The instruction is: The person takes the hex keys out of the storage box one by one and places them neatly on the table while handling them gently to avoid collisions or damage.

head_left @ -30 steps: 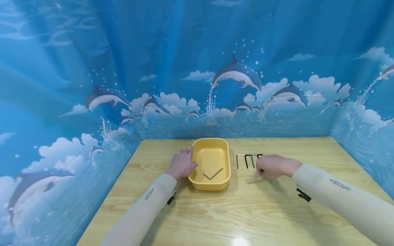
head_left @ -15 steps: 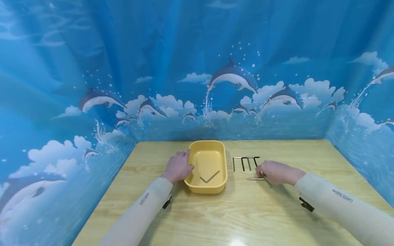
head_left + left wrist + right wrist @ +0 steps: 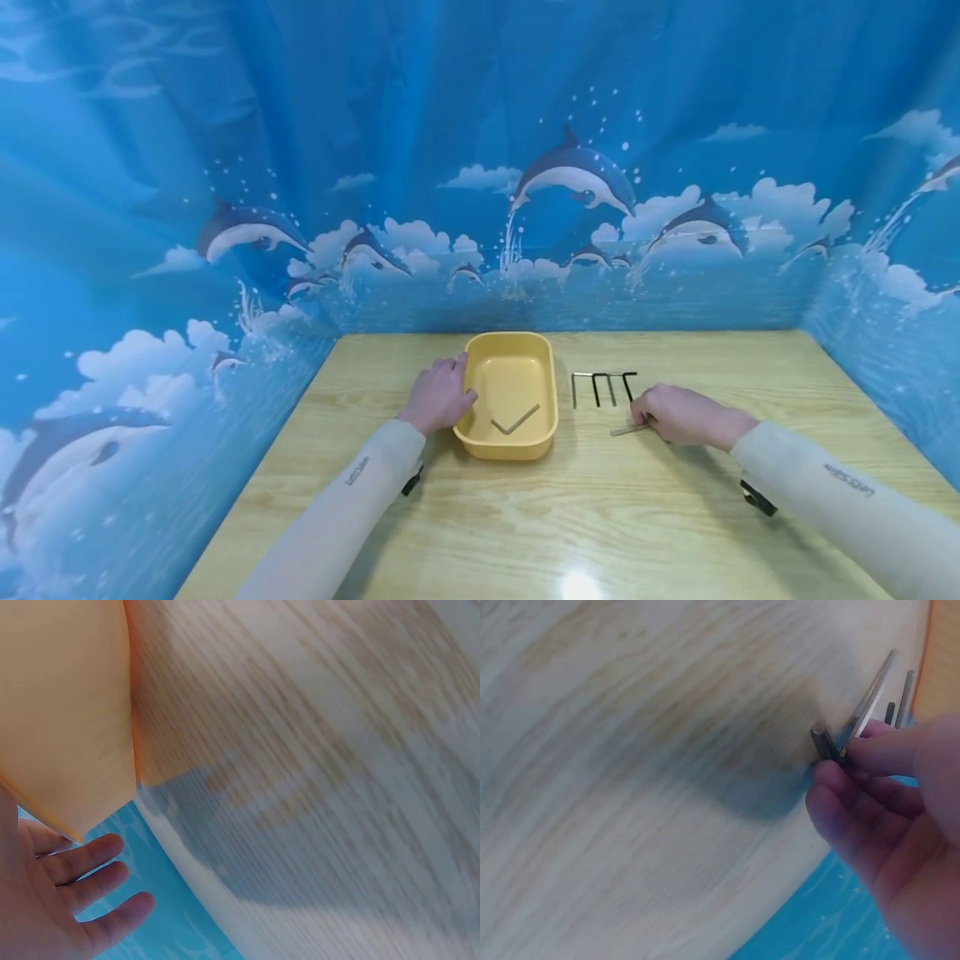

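Observation:
My left hand (image 3: 437,396) is at the left rim of a yellow plastic bin (image 3: 553,392). Its thumb lies over the rim; in the left wrist view the fingers (image 3: 94,881) are loosely extended beside the bin wall. An L-shaped hex key (image 3: 517,421) lies in the bin. Right of the bin, my right hand (image 3: 686,417) pinches another hex key (image 3: 870,697) between thumb and fingertips, just above the table. Its long shiny leg points toward the bin, and a short dark end shows by the fingertips. The fingers hide its bend.
Beyond the right hand, several hex keys lie in a row, among them a silver one (image 3: 574,392) and a black one (image 3: 596,390). The wood-grain table (image 3: 480,525) meets a blue dolphin-print curtain (image 3: 420,300) at its back and sides.
The right hand has shifted slightly right and toward me, turning the hex key so its long leg slants. More of the rightmost black key shows. The left hand keeps its place at the bin.

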`<action>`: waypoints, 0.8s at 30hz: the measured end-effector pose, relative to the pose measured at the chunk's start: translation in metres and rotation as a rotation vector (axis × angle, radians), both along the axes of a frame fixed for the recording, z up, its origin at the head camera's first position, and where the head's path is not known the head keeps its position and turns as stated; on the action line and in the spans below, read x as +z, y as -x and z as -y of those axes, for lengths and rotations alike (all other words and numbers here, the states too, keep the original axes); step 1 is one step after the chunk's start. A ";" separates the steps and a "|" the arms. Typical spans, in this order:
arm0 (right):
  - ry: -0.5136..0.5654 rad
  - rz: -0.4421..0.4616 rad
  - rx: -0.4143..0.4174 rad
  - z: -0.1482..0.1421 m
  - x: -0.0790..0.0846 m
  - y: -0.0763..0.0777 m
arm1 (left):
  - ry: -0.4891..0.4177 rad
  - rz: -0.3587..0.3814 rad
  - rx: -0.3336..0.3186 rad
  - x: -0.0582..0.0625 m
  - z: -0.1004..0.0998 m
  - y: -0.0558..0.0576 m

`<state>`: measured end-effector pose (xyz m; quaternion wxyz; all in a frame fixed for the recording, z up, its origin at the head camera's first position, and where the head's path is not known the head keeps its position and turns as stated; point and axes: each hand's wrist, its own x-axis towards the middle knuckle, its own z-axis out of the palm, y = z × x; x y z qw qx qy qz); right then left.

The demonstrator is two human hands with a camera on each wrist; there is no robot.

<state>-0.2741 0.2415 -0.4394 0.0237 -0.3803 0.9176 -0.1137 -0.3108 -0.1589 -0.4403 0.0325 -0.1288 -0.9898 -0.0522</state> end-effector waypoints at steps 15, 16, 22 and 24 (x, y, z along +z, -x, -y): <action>-0.026 -0.089 -0.275 0.012 -0.007 -0.017 | 0.004 0.013 0.005 -0.001 0.001 0.000; -0.025 -0.070 -0.309 0.015 -0.007 -0.019 | 0.007 0.010 0.005 -0.001 0.001 0.001; -0.074 0.040 -0.443 0.028 -0.008 -0.024 | 0.006 0.008 -0.002 0.000 0.001 0.000; -0.109 0.051 -0.468 0.031 -0.008 -0.023 | 0.002 0.006 -0.003 0.000 0.001 0.001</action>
